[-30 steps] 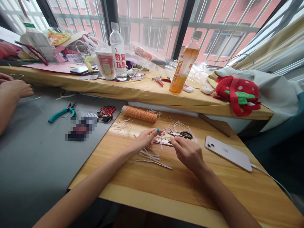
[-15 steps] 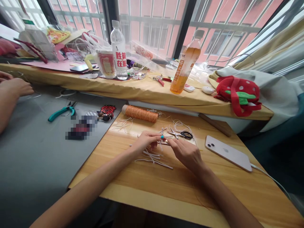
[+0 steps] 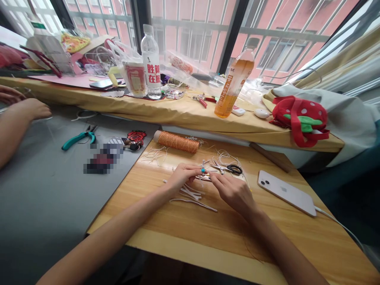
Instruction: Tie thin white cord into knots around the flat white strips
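Over the wooden table [image 3: 166, 233], my left hand [image 3: 184, 177] pinches a short piece of white cord [image 3: 203, 162], its end poking up above the fingers. A small turquoise spot shows at the fingertips; bead or nail, I cannot tell. My right hand [image 3: 234, 192] is closed close beside it, its fingertips around something thin that I cannot make out. Cut white cord pieces [image 3: 194, 203] lie under and in front of the hands. Just beyond them are black-handled scissors [image 3: 235, 169] and a loose tangle of thin white cord [image 3: 227, 157].
A spool of orange thread [image 3: 178, 141] lies at the table's back, a phone [image 3: 286, 193] with a cable at right. Teal pliers [image 3: 78, 140] rest on the grey table, near another person's hands [image 3: 32, 109]. Bottles, including an orange drink [image 3: 233, 85], stand on the cloth-covered ledge.
The whole view has shifted slightly, so things sit a little further right. My hands keep nearly the same pinch, and the turquoise spot looks a bit rounder.
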### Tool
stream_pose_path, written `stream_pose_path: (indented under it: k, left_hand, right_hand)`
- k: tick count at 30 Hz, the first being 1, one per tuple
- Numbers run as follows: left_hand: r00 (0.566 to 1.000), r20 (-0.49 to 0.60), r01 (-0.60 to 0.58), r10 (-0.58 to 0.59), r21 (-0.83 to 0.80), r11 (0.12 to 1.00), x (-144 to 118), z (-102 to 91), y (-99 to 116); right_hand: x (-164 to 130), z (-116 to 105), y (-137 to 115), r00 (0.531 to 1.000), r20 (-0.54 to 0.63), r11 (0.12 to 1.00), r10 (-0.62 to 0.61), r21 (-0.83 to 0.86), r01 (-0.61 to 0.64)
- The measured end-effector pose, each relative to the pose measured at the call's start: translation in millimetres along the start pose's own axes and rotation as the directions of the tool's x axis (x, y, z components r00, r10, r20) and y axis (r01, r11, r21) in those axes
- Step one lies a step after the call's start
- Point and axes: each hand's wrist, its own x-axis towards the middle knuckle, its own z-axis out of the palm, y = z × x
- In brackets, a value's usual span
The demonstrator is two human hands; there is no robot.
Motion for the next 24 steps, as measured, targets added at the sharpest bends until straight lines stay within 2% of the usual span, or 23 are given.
stream_pose_path:
  k: [6, 10, 16, 24]
  left_hand:
    - [1.0, -0.014, 0.001, -0.001, 0.019, 1.0, -1.3, 2.9, 1.9]
    - [1.0, 0.019, 0.001, -0.002, 0.04, 0.999, -2.3, 5.0, 2.9]
    - [1.0, 0.004, 0.019, -0.019, 0.045, 0.999, -1.8, 3.6, 3.0]
    - [0.997, 0.051, 0.061, -0.063, 0.03, 0.998, -2.7, 3.2, 1.5]
  right_hand:
    - [1.9, -4.0, 3.4, 1.0, 0.006, 0.998, -0.006, 0.061, 0.006]
    - [5.7, -7.4, 5.3, 0.999, 0.027, 0.998, -0.018, 0.063, 0.016]
    - [7.9, -7.3, -2.1, 0.984, -0.055, 0.985, 0.171, -0.003, -0.172]
    - [5.4, -9.8, 1.9, 0.996, -0.087, 0.999, -0.023, -0.037, 0.02]
